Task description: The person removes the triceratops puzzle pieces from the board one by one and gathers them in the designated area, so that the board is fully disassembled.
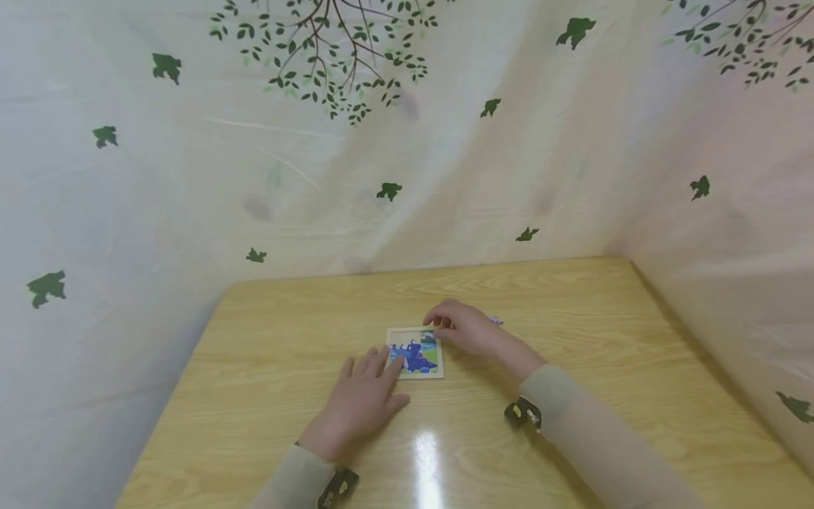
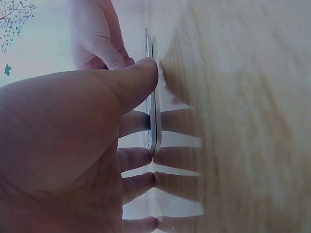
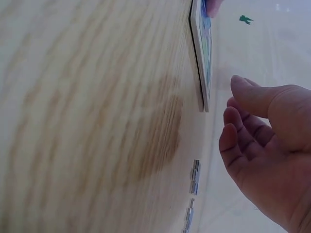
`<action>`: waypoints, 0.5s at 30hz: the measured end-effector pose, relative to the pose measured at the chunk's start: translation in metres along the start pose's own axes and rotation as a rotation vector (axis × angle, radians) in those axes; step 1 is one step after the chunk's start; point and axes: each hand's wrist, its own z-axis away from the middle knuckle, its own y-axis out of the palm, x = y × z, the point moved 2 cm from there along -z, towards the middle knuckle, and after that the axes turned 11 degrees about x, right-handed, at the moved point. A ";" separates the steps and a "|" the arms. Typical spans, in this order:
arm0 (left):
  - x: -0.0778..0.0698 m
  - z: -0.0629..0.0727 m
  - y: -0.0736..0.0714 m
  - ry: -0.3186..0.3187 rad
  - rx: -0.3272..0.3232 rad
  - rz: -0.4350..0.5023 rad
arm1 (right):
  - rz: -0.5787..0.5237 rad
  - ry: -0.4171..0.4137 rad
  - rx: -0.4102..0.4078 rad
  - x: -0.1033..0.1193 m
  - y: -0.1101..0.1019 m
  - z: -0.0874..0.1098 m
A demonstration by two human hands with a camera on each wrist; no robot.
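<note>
A small square jigsaw puzzle in a pale frame lies on the table, showing a blue-purple dinosaur. Its upper left part is bare and pale. My left hand has its fingers spread, the fingertips at the frame's left side; in the left wrist view the thumb lies near the frame's edge. Over the frame's upper right corner hovers my right hand, fingers loosely bent. The right wrist view shows that hand above the table, with no piece visible between thumb and fingers.
Loose puzzle pieces lie just beyond the right wrist; the right wrist view shows thin flat pieces on the wood. The wooden table meets pale leaf-printed curtains at the back and sides.
</note>
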 end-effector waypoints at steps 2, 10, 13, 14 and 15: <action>0.000 0.000 0.000 0.001 -0.002 -0.003 | -0.002 -0.007 0.024 -0.001 0.000 -0.002; 0.001 -0.001 0.002 0.002 -0.001 -0.008 | 0.094 -0.049 0.119 -0.001 -0.002 -0.012; 0.002 -0.001 0.002 0.003 -0.002 -0.015 | 0.140 -0.066 0.151 0.000 -0.005 -0.014; 0.002 -0.001 0.002 0.004 -0.002 -0.017 | 0.149 -0.073 0.160 -0.001 -0.005 -0.015; 0.002 -0.001 0.002 0.004 -0.001 -0.018 | 0.157 -0.079 0.168 -0.001 -0.006 -0.016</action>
